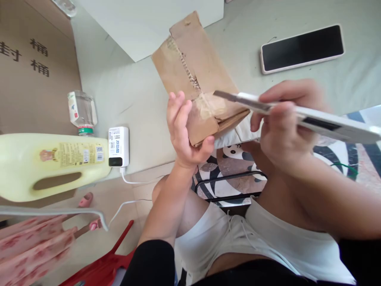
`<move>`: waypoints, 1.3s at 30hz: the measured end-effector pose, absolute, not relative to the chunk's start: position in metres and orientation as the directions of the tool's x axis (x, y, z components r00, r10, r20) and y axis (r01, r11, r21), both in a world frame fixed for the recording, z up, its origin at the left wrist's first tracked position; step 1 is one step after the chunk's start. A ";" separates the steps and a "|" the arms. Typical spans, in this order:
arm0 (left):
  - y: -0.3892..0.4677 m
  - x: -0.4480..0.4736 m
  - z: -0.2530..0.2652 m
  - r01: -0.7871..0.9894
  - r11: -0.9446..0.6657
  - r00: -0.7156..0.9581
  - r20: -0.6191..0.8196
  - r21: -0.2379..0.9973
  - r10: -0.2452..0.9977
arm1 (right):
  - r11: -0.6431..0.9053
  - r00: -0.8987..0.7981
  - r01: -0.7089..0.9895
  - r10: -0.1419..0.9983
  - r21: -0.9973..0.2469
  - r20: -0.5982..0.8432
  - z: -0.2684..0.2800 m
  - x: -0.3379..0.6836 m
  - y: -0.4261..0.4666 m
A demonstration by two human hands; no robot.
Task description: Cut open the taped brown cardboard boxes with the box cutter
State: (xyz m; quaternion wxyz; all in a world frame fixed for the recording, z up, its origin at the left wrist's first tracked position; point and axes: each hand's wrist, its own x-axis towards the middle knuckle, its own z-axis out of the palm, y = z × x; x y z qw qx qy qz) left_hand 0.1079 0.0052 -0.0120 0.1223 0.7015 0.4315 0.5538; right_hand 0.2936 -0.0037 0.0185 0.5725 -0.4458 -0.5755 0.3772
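My left hand [186, 135] grips the near left corner of a small brown cardboard box [208, 63], thumb at its near edge and fingers on the upper side. The box is tilted, with a torn, ragged seam and some clear tape along its top. In my right hand [287, 123] is a white utility knife [324, 121], held between thumb and fingers. Its blade [228, 96] is out and points left over the taped end of the box. I cannot tell whether the blade tip touches the cardboard.
A phone [302, 48] lies at the upper right of the table. To the left are a yellow jug [26, 159], a white power bank [118, 147] with a cable, a clear bottle [85, 107] and a large carton [32, 79]. Another person's pink patterned clothing [32, 242] shows lower left.
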 end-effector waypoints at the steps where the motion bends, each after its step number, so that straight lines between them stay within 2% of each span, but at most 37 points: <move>1: 0.006 0.109 -0.012 0.478 -0.598 0.012 0.676 0.643 0.737 | 0.373 0.075 0.115 0.921 -0.921 0.382 0.022 0.293 -0.003; 3: 0.008 0.112 -0.013 0.480 -0.616 0.007 0.699 0.624 0.715 | 0.404 0.078 0.182 0.903 -0.896 0.423 0.026 0.295 -0.001; 5: 0.009 0.113 -0.012 0.458 -0.601 -0.016 0.683 0.654 0.731 | 0.367 0.039 0.198 0.923 -0.909 0.382 0.027 0.297 0.000; 9: 0.012 0.112 -0.009 0.411 -0.453 -0.123 0.540 0.791 0.832 | 0.414 0.119 0.165 0.893 -0.895 0.434 0.024 0.293 0.001; 12: 0.014 0.111 -0.008 0.386 -0.399 -0.148 0.483 0.831 0.863 | 0.414 0.152 0.120 0.890 -0.902 0.429 0.023 0.289 0.003; 18: 0.014 0.110 -0.012 0.429 -0.516 -0.090 0.603 0.742 0.792 | 0.403 0.104 0.042 0.908 -0.914 0.405 0.021 0.292 0.005; 23: 0.013 0.109 -0.014 0.482 -0.657 0.015 0.744 0.580 0.668 | 0.357 0.119 -0.070 0.930 -0.932 0.347 0.021 0.290 0.005; 26: 0.013 0.108 -0.015 0.469 -0.643 0.011 0.724 0.606 0.690 | 0.359 0.135 -0.147 0.930 -0.922 0.341 0.021 0.289 0.006; 31: 0.013 0.110 -0.014 0.441 -0.596 -0.025 0.673 0.671 0.739 | 0.332 0.150 -0.120 0.938 -0.935 0.314 0.020 0.291 0.009; 35: 0.014 0.108 -0.015 0.446 -0.581 0.011 0.644 0.681 0.765 | 0.339 0.201 -0.229 0.934 -0.913 0.296 0.021 0.291 0.012; 37: 0.015 0.106 -0.016 0.463 -0.598 0.058 0.652 0.654 0.756 | 0.356 0.221 -0.285 0.928 -0.890 0.300 0.021 0.291 0.014; 39: 0.016 0.104 -0.017 0.482 -0.672 0.115 0.720 0.562 0.685 | 0.356 0.218 -0.318 0.929 -0.879 0.298 0.019 0.292 0.015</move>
